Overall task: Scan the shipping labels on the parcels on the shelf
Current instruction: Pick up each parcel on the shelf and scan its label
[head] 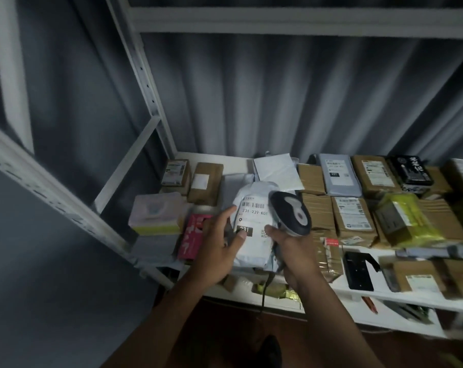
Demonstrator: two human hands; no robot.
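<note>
On the white metal shelf [400,294], among rows of brown taped cardboard parcels [355,217], the left hand [219,245] has its grip on a pale grey plastic mailer bag [254,229], thumb pressed on the white shipping label [254,216] and fingers along the bag's left edge. The right hand [294,248] is clenched round the handle of a dark grey corded barcode scanner [291,213], whose head hangs just over the label's right side. A pink printed box [194,237] lies just left of the bag.
</note>
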